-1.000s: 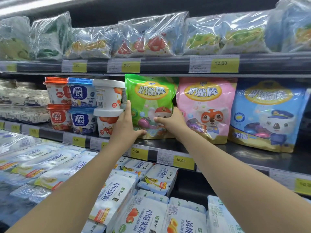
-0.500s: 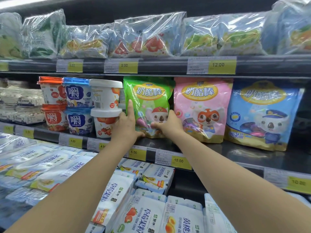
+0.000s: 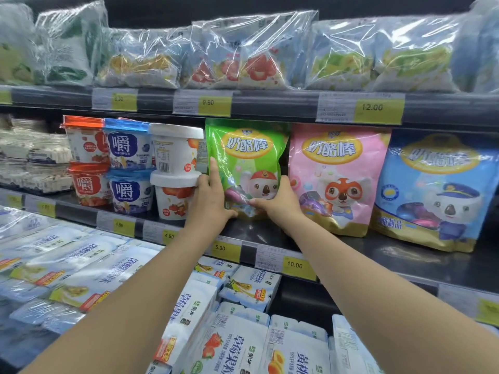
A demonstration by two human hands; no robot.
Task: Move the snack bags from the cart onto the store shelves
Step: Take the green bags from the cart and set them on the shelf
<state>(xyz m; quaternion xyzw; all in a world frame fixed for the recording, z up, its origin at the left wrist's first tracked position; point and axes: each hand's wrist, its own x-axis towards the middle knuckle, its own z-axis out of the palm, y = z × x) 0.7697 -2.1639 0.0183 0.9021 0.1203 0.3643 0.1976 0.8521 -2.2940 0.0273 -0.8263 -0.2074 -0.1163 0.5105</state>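
Observation:
A green snack bag [image 3: 244, 157] with a cartoon koala stands upright on the dark middle shelf [image 3: 378, 255]. My left hand [image 3: 209, 197] grips its lower left edge, index finger stretched up along the side. My right hand [image 3: 279, 202] holds its lower right corner, thumb on the bag's front. To the right stand a pink snack bag [image 3: 337, 179] and a blue snack bag [image 3: 432, 193] of the same kind. The cart is out of view.
Stacked yogurt tubs [image 3: 175, 168] stand close left of the green bag. Clear-wrapped multipacks [image 3: 251, 55] fill the top shelf. White drink packs [image 3: 237, 344] lie on the lower shelf under my arms. Yellow price tags [image 3: 294, 265] line the shelf edges.
Both hands have pushed the green bag back and straighter on the shelf; its top now stands upright under the upper shelf's edge. The view has shifted slightly left.

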